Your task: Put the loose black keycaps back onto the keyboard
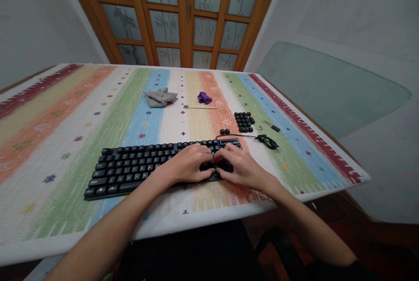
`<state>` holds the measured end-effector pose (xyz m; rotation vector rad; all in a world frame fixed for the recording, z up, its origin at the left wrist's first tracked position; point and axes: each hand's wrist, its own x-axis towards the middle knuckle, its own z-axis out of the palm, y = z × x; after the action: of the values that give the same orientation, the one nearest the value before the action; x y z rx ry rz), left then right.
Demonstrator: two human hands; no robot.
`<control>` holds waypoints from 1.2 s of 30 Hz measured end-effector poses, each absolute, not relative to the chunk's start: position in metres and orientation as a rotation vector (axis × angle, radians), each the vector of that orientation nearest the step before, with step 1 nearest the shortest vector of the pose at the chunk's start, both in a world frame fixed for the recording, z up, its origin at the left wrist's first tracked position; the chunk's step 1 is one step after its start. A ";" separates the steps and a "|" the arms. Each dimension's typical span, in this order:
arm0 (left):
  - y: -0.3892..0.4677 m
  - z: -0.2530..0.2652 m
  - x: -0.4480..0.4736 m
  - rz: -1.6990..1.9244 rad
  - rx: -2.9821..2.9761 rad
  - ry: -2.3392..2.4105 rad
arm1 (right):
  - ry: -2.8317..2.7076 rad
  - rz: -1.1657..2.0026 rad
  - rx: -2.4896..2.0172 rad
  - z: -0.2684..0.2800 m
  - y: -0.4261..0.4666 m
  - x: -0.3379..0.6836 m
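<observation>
A black keyboard (131, 169) lies near the front edge of the table, slightly slanted. Over its right end, my left hand (191, 163) and my right hand (240, 165) meet, fingertips almost touching. Each hand has its fingers bent, with thumb and index finger drawn together low over the number-pad area. Whatever may be between the fingertips is too small and covered to make out. Beyond my right hand, a group of loose black keycaps (243, 121) sits on the cloth, with two more keycaps (224, 131) close to the keyboard's back edge.
The coiled keyboard cable (267, 141) lies to the right, near a small tool with a black handle (275, 128) and thin wires. Farther back are a grey cloth (160, 97), a crumpled purple cloth (204, 97) and a thin-handled brush (200, 107). A striped tablecloth (81, 141) covers the table.
</observation>
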<state>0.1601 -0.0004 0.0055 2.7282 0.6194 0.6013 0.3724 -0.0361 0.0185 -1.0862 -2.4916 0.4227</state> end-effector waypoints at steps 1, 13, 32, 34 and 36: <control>0.000 0.005 0.160 0.600 2.726 0.620 | -2.495 0.422 -1.089 0.018 -0.036 0.372; -0.001 0.004 0.163 0.596 2.683 0.628 | -2.422 0.448 -1.057 0.016 -0.038 0.372; -0.004 0.010 0.164 0.529 2.673 0.661 | -2.554 0.155 -1.248 0.022 -0.047 0.358; -0.004 0.008 0.164 0.530 2.664 0.649 | -2.570 0.117 -1.280 0.020 -0.047 0.357; -0.004 0.006 0.165 0.523 2.668 0.646 | -2.576 0.094 -1.334 0.016 -0.047 0.356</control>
<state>0.1653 -0.0036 0.0059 2.6676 0.6462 0.5232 0.3557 -0.0475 0.0164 -1.3342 -2.5761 0.0937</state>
